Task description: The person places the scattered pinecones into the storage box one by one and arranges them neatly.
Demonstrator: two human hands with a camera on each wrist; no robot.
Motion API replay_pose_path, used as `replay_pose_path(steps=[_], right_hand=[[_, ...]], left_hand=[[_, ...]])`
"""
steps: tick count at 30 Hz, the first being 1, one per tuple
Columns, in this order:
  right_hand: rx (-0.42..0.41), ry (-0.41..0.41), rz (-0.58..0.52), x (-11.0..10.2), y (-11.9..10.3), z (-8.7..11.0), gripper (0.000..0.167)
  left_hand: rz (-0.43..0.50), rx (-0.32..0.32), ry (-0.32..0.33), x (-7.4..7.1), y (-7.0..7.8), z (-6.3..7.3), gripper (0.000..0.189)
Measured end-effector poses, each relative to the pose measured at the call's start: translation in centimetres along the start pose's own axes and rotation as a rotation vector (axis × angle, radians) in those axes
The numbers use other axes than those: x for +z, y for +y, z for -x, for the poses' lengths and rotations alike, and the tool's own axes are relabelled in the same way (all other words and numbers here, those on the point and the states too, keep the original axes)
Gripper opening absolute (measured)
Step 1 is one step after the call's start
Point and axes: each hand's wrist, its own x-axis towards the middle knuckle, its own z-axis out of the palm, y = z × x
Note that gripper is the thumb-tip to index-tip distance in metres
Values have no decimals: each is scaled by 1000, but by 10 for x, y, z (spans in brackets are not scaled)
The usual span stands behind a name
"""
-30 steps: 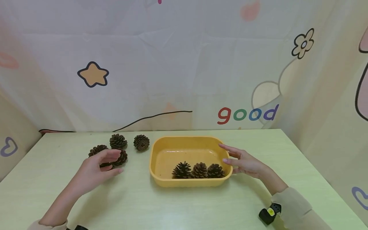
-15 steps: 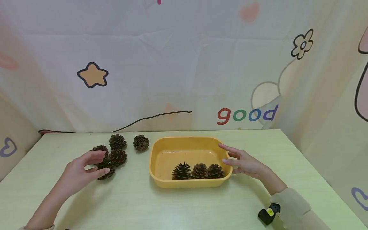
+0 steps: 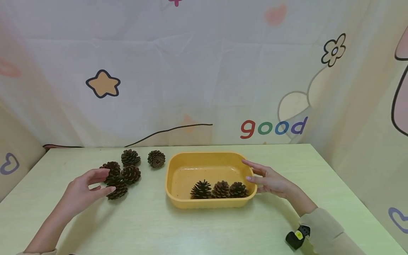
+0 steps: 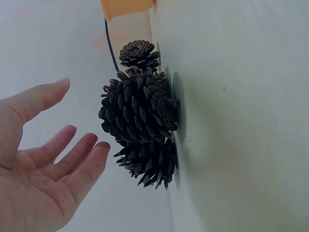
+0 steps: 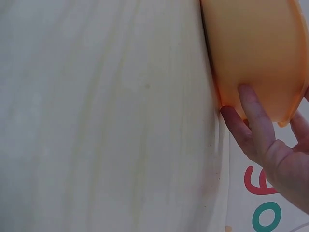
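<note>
My left hand (image 3: 79, 193) hovers beside a cluster of brown pine cones on the left of the table, its thumb and fingers spread apart and holding nothing. Closest to it are a front pine cone (image 3: 118, 190) and a pine cone (image 3: 112, 169) behind that one. In the left wrist view, a gap shows between the fingertips and a large pine cone (image 4: 137, 108). At the right end of a yellow plastic basin (image 3: 207, 202), my right hand (image 3: 273, 182) holds the rim, with some fingers (image 5: 256, 108) against the outer wall. Three pine cones (image 3: 221, 189) sit inside the basin's front side.
Another pine cone (image 3: 156, 159) stands alone between the cluster and the basin. A printed cloth (image 3: 191, 81) hangs behind the pale table (image 3: 197, 230). A black device (image 3: 297, 238) is strapped at the right wrist.
My left hand has moved left, off the front of the cluster, so more of the pine cones show. The right hand and the basin have stayed where they were.
</note>
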Motion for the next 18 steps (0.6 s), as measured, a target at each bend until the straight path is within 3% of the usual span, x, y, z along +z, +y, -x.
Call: replay_pose_path(steps=[18], right_hand=[[13, 17, 3, 1, -1, 0, 74]], left_hand=[[-59, -41, -58, 3, -12, -8, 67]])
